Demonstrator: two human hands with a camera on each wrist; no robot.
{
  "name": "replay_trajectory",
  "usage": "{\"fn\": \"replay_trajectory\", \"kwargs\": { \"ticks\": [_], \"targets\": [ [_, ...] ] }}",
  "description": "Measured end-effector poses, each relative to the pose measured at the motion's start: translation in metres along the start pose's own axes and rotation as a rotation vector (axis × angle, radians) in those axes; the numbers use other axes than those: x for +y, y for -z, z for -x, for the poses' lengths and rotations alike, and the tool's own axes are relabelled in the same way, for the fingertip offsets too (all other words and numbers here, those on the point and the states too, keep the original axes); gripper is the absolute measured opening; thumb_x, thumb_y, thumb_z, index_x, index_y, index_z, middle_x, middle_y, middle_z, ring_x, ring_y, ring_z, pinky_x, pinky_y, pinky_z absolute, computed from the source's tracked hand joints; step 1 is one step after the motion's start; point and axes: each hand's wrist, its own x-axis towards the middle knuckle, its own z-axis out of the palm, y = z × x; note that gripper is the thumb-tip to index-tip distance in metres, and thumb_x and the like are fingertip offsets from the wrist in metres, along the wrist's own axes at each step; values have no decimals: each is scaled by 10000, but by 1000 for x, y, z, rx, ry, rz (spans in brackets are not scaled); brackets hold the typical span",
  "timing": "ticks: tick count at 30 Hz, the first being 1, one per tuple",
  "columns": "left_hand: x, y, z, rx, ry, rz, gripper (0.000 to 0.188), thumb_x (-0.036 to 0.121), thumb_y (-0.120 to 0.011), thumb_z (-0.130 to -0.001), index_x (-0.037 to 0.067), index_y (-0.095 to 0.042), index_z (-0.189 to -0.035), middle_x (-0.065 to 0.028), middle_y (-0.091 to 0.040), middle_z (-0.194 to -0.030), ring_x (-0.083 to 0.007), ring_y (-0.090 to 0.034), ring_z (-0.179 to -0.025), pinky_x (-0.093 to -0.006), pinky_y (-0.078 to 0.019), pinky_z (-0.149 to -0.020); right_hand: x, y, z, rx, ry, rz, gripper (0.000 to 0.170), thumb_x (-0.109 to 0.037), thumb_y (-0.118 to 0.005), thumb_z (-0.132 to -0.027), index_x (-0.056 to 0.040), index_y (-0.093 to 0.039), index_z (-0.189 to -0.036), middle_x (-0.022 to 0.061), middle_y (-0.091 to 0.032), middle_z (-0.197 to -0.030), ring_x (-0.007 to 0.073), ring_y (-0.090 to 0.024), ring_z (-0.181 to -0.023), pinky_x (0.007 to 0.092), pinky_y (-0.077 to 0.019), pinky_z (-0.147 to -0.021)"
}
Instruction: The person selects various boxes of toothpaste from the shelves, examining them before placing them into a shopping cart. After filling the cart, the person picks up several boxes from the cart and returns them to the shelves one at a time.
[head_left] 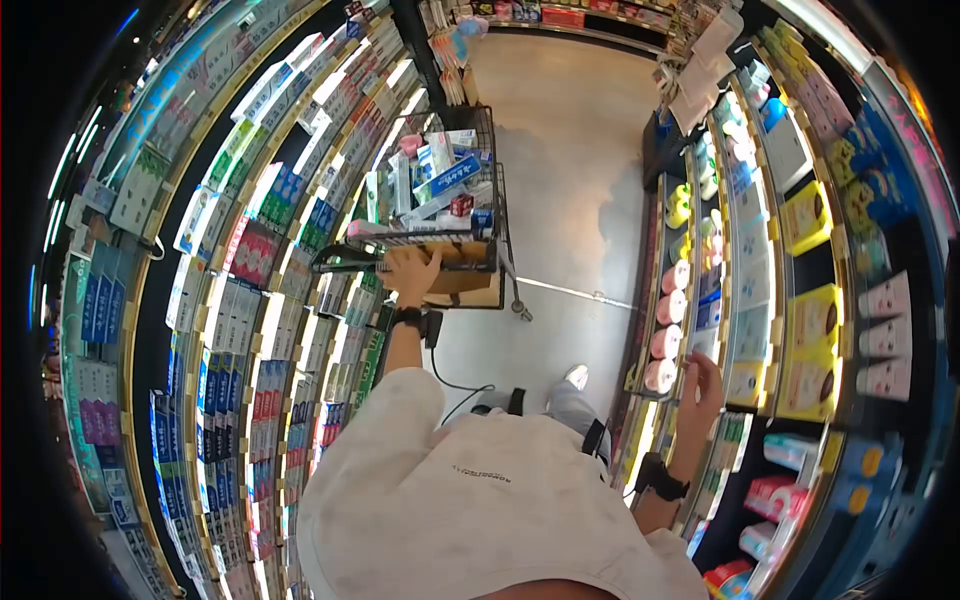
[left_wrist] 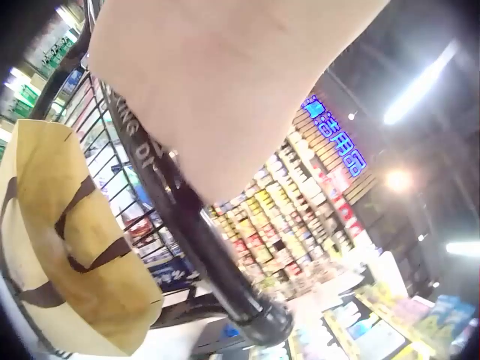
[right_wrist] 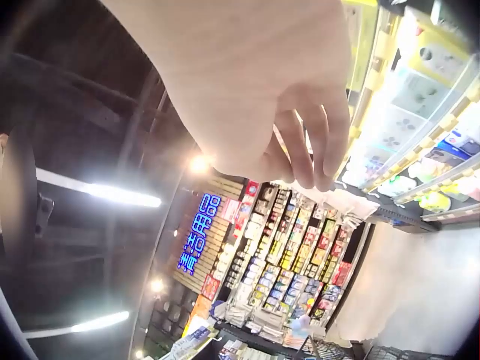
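And here's the left hand (head_left: 408, 275), laid over the black handle (left_wrist: 199, 229) of the shopping cart (head_left: 495, 150), fingers spread across it, the heel of the palm right down on the bar. The cart stands ahead and a touch to the left, close alongside the left shelves (head_left: 225, 385), and what a pile in there! A blue-and-white box (head_left: 447, 177) lies tilted on top, a small red box (head_left: 461, 205) sits near it, and a pink item (head_left: 410, 143) is up at the far end. Down by the handle, just outside the basket wires, there's a tan container (left_wrist: 71, 232) with dark markings.

Over to the right hand (head_left: 702, 388): up in the air, fingers loosely bent, gripping nothing, near the pink containers (head_left: 665, 342) lined up on the right shelves (head_left: 755, 270). Dark bands circle both wrists, and the pale floor (head_left: 570, 130) runs between the two sides.
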Motion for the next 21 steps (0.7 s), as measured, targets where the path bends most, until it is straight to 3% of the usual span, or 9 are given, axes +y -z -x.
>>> {"fn": "replay_trajectory", "kwargs": {
  "ticks": [5, 6, 8, 13, 15, 16, 19, 21],
  "targets": [
    [-7, -5, -17, -164, 104, 39, 840, 667, -615, -887, -4, -625, -1393, -349, -268, -1650, -504, -106, -1577, -695, -211, -1218, -10, -39, -135, -271, 23, -121, 209, -91, -633, -1042, 14, -691, -1212, 100, -760, -1043, 159, -712, -964, 299, -534, -870],
    [-35, -40, -34, -133, 42, 15, 813, 645, -632, -876, -21, -654, -1341, -374, -275, -1629, -516, -90, -1575, -621, -223, -1249, -13, -52, -157, -334, 63, -114, 212, -86, -637, -1037, 14, -693, -1215, 104, -759, -1037, 162, -713, -956, 298, -535, -864],
    [-15, -15, -18, -143, 101, 56, 806, 644, -645, -865, -32, -675, -1304, -381, -278, -1619, -523, -83, -1574, -597, -229, -1256, -19, -87, -197, -465, 101, -97, 221, -64, -645, -1021, 18, -694, -1221, 118, -759, -1025, 173, -717, -944, 304, -539, -871],
    [2, -4, -9, -49, 177, 145, 604, 536, -716, -800, 40, -744, -1145, -332, -272, -1641, -501, -111, -1577, -569, -369, -1199, -17, -210, -275, -808, 312, -179, 191, -55, -667, -998, 13, -707, -1171, 142, -754, -1009, 215, -730, -866, 329, -573, -805],
    [1, -10, -6, 50, 156, 179, 581, 488, -735, -786, 31, -739, -1144, -319, -269, -1649, -461, -127, -1587, -565, -414, -1168, -23, -261, -300, -994, 386, -141, 210, -68, -662, -1012, 12, -706, -1201, 135, -756, -1025, 196, -737, -928, 321, -575, -834],
    [-5, -26, -6, 170, 127, 151, 554, 440, -747, -772, 23, -729, -1138, -303, -272, -1656, -441, -147, -1588, -564, -484, -1096, -28, -289, -310, -1069, 408, -133, 211, -71, -665, -1010, 15, -705, -1199, 138, -755, -1030, 198, -738, -930, 325, -577, -833],
    [14, -9, -2, 221, 158, 134, 473, 369, -763, -747, 30, -738, -1076, -257, -350, -1622, -373, -209, -1585, -550, -561, -958, -46, -380, -332, -1304, 441, -160, 214, -108, -666, -1020, 22, -699, -1187, 140, -752, -1079, 209, -745, -974, 348, -593, -876],
    [35, 10, -5, 262, 235, 222, 411, 262, -797, -704, 38, -742, -1045, -221, -475, -1476, -393, -279, -1545, -498, -540, -1029, -48, -451, -338, -1481, 467, -113, 266, -133, -654, -1033, 23, -660, -1248, 152, -748, -1078, 223, -746, -997, 365, -595, -892]
  ]
}}
